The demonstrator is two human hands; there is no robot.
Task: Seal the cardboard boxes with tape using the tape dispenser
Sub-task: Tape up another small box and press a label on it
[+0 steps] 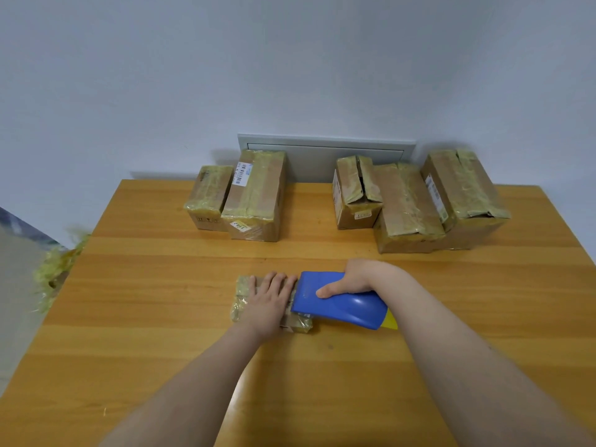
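A small flat cardboard box (242, 296), wrapped in yellowish tape, lies at the middle of the wooden table (161, 317). My left hand (269, 301) presses flat on its top with straight fingers. My right hand (350, 279) grips the blue tape dispenser (338, 301), thumb across its top. The dispenser's front edge sits on the right part of the box, close to my left fingertips. A yellow part of the dispenser shows at its right end.
Two taped boxes (251, 195) stand at the back left of the table, and three more (416, 201) at the back right, one with its flaps parted. Crumpled yellowish tape scraps (54, 269) lie off the table's left edge. A grey wall panel (325, 150) is behind.
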